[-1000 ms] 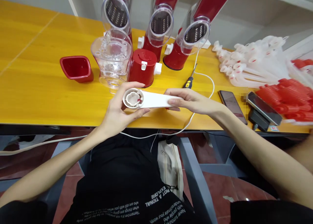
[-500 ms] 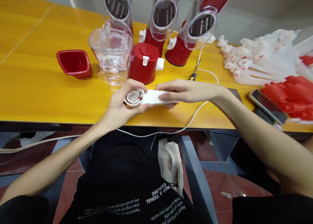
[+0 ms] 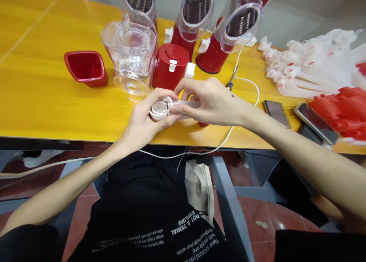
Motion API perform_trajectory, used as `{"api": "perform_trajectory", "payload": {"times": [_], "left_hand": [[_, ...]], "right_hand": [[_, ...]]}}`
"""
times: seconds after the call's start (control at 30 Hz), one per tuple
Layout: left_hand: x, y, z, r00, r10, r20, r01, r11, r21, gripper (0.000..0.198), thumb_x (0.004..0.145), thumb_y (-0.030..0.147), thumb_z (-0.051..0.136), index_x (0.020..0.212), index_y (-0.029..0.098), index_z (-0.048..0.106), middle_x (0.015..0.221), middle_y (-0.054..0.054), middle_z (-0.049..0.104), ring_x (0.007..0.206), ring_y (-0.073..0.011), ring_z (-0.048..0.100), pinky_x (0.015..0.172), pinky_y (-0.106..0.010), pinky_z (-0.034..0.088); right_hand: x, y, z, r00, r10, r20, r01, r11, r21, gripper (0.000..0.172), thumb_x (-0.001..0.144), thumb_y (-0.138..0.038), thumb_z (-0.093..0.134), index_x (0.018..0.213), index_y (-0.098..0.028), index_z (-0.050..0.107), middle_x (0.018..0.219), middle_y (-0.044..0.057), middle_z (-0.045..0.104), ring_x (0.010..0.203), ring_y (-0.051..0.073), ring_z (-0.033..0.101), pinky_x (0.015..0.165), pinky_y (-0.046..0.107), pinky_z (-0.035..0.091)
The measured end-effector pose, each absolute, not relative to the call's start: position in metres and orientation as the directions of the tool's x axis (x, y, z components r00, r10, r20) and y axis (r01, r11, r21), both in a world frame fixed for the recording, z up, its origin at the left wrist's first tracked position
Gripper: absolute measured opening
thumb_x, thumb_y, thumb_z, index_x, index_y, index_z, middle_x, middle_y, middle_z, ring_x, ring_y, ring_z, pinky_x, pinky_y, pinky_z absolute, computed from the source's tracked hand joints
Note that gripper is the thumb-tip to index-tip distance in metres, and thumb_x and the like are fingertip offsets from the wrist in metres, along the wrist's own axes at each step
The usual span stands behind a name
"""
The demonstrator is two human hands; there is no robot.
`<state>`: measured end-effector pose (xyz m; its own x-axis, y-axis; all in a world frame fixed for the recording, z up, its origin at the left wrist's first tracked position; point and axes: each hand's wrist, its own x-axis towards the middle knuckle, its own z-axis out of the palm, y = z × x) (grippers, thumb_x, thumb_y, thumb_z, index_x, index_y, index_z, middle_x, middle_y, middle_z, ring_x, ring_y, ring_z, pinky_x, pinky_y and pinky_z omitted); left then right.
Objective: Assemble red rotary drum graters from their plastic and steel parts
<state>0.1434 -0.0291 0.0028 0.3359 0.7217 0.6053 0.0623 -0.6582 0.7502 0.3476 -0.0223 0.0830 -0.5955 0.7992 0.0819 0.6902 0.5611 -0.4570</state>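
A white crank handle point(image 3: 185, 104) lies level between my hands over the front of the table, its round hollow socket end toward the left. My left hand point(image 3: 144, 119) is closed around that ring-shaped end, with thumb and fingers on either side. My right hand point(image 3: 211, 102) pinches the handle just right of the ring, the thumb lying at the ring's edge. A red piece point(image 3: 203, 124) shows below the right hand, partly hidden by it. Just behind stands a red grater base point(image 3: 171, 66) with a white tab, beside a clear plastic housing point(image 3: 133, 45).
An open red hopper point(image 3: 88, 69) stands at the left. Assembled red graters point(image 3: 213, 54) line the back. White handles point(image 3: 311, 60) and red ribbed grips point(image 3: 343, 109) are piled at the right, near phones point(image 3: 316, 123). A white cable point(image 3: 254, 85) and a screwdriver point(image 3: 229, 85) lie behind my right arm.
My right hand has shifted left along the handle, from its far part to beside the ring, and its fingers are now more bent. My left hand keeps its hold. The view has tilted slightly.
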Motion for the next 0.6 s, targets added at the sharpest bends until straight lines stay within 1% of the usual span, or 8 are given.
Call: {"api": "perform_trajectory", "payload": {"times": [0.07, 0.13, 0.2, 0.27, 0.37, 0.47, 0.6], "left_hand": [[0.1445, -0.0289, 0.0030, 0.349, 0.721, 0.598, 0.057, -0.653, 0.755, 0.037, 0.091, 0.053, 0.070, 0.114, 0.024, 0.066, 0.094, -0.001, 0.068, 0.076, -0.0145, 0.066, 0.066, -0.026, 0.055], [0.1451, -0.0284, 0.0032, 0.360, 0.707, 0.608, 0.053, -0.666, 0.744, 0.037, 0.093, 0.050, 0.069, 0.119, 0.024, 0.066, 0.101, -0.002, 0.070, 0.082, -0.0158, 0.068, 0.071, -0.027, 0.057], [0.1454, -0.0282, 0.0032, 0.364, 0.697, 0.617, 0.041, -0.674, 0.737, 0.036, 0.095, 0.047, 0.067, 0.122, 0.025, 0.066, 0.108, -0.003, 0.071, 0.087, -0.0167, 0.070, 0.075, -0.028, 0.058], [0.1456, -0.0283, 0.0028, 0.359, 0.695, 0.623, 0.042, -0.679, 0.733, 0.034, 0.096, 0.047, 0.066, 0.123, 0.026, 0.066, 0.112, -0.003, 0.072, 0.090, -0.0173, 0.070, 0.076, -0.029, 0.059], [0.1457, -0.0288, 0.0021, 0.354, 0.694, 0.627, 0.062, -0.686, 0.725, 0.034, 0.096, 0.046, 0.066, 0.123, 0.026, 0.066, 0.112, -0.003, 0.072, 0.095, -0.0189, 0.069, 0.077, -0.030, 0.059], [0.1461, -0.0292, 0.0026, 0.350, 0.684, 0.640, 0.066, -0.700, 0.712, 0.033, 0.096, 0.043, 0.066, 0.124, 0.024, 0.065, 0.114, -0.005, 0.071, 0.100, -0.0201, 0.068, 0.080, -0.031, 0.058], [0.1472, -0.0295, 0.0045, 0.339, 0.681, 0.649, 0.071, -0.707, 0.704, 0.031, 0.097, 0.042, 0.064, 0.122, 0.024, 0.063, 0.112, -0.005, 0.071, 0.102, -0.0211, 0.069, 0.083, -0.035, 0.059]], "right_hand": [[0.3469, -0.0241, 0.0836, -0.590, 0.802, 0.096, 0.696, 0.565, -0.443, 0.056, 0.094, -0.063, 0.056, 0.106, -0.009, 0.062, 0.084, 0.006, 0.060, 0.075, 0.008, 0.048, 0.074, 0.023, 0.031], [0.3460, -0.0245, 0.0845, -0.598, 0.796, 0.090, 0.689, 0.568, -0.450, 0.053, 0.094, -0.061, 0.057, 0.105, -0.009, 0.062, 0.083, 0.006, 0.059, 0.074, 0.008, 0.048, 0.074, 0.024, 0.032], [0.3451, -0.0235, 0.0845, -0.609, 0.788, 0.090, 0.675, 0.574, -0.463, 0.051, 0.092, -0.059, 0.059, 0.102, -0.009, 0.062, 0.080, 0.005, 0.056, 0.073, 0.007, 0.046, 0.072, 0.023, 0.031], [0.3441, -0.0218, 0.0832, -0.617, 0.780, 0.105, 0.664, 0.588, -0.462, 0.049, 0.091, -0.057, 0.061, 0.098, -0.009, 0.062, 0.077, 0.004, 0.053, 0.072, 0.006, 0.042, 0.070, 0.022, 0.030], [0.3421, -0.0200, 0.0805, -0.615, 0.779, 0.117, 0.671, 0.596, -0.441, 0.046, 0.089, -0.055, 0.061, 0.091, -0.009, 0.060, 0.072, 0.003, 0.049, 0.070, 0.006, 0.039, 0.069, 0.022, 0.029], [0.3397, -0.0204, 0.0796, -0.610, 0.780, 0.137, 0.672, 0.601, -0.433, 0.042, 0.089, -0.052, 0.059, 0.085, -0.010, 0.055, 0.068, 0.001, 0.044, 0.066, 0.005, 0.034, 0.066, 0.022, 0.028], [0.3377, -0.0232, 0.0826, -0.625, 0.761, 0.174, 0.657, 0.633, -0.409, 0.038, 0.088, -0.047, 0.058, 0.080, -0.012, 0.047, 0.067, 0.000, 0.039, 0.066, 0.004, 0.030, 0.066, 0.021, 0.027]]}}
